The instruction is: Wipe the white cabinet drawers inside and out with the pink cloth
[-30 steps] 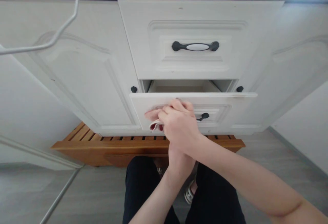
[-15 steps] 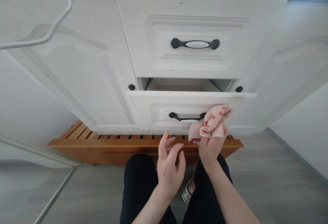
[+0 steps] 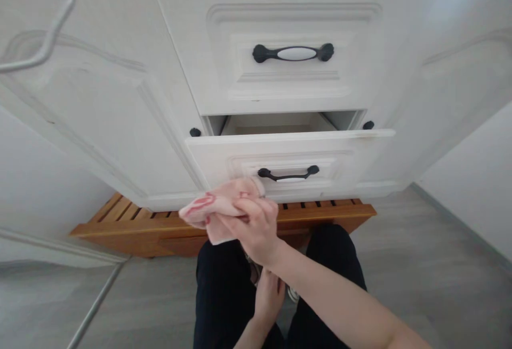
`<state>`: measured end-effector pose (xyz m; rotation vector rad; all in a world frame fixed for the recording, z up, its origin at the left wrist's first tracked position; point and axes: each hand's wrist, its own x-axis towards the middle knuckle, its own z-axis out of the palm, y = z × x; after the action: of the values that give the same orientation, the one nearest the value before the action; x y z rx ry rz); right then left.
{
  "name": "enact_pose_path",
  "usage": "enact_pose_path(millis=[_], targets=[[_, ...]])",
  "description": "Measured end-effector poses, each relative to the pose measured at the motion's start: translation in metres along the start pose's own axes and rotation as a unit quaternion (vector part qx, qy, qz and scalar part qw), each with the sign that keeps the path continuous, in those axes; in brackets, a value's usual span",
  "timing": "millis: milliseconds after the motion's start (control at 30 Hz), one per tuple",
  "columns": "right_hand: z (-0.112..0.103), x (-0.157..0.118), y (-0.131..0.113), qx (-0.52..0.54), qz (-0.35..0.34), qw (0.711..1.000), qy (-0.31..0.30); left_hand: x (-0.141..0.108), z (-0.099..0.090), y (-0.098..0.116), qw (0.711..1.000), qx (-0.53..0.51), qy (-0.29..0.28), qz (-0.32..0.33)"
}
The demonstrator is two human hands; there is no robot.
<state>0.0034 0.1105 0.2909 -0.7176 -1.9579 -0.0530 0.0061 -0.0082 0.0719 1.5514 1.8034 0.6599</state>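
Observation:
My right hand (image 3: 259,227) grips a pink cloth (image 3: 220,211) with red markings, its fingers closed on the bunched fabric. The cloth is in front of the lower left of a partly pulled-out white drawer (image 3: 340,165); whether it touches the front I cannot tell. A black handle (image 3: 288,175) with a white inlay sits just above and right of the hand. Below my right wrist, my left hand (image 3: 269,297) hangs between my knees. Its fingers are largely hidden behind the right wrist.
Above is a shut drawer (image 3: 356,88) with a similar handle. Cabinet doors with black knobs flank both drawers. A slatted wooden bench (image 3: 120,232) stands low in front of the cabinet. At upper left, a bent white rod (image 3: 52,37) reaches into view.
My right hand has swept left with the cloth, from the right of the lower handle to its lower left. My left hand has dropped lower. The view has shifted slightly.

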Motion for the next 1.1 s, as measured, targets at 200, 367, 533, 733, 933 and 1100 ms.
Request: enact_pose_path(millis=[200, 367, 533, 733, 933, 1100], targets=[[0.015, 0.014, 0.048, -0.086, -0.109, 0.99, 0.027, -0.001, 0.024, -0.04, 0.969, 0.089, -0.216, -0.081], [-0.046, -0.013, 0.107, -0.207, -0.017, 0.977, 0.046, 0.008, 0.021, -0.051, 0.975, 0.069, -0.198, -0.069], [-0.084, -0.024, 0.155, -0.284, 0.067, 0.955, 0.046, 0.009, 0.026, -0.053, 0.973, 0.075, -0.207, -0.075], [-0.101, -0.021, 0.2, -0.313, 0.112, 0.943, 0.022, 0.009, 0.035, -0.052, 0.966, 0.093, -0.23, -0.073], [-0.099, -0.012, 0.224, -0.325, 0.103, 0.94, 0.03, 0.007, 0.033, -0.052, 0.971, 0.081, -0.208, -0.085], [-0.099, -0.014, 0.225, -0.321, 0.118, 0.94, 0.013, 0.006, 0.029, -0.055, 0.975, 0.062, -0.193, -0.093]])
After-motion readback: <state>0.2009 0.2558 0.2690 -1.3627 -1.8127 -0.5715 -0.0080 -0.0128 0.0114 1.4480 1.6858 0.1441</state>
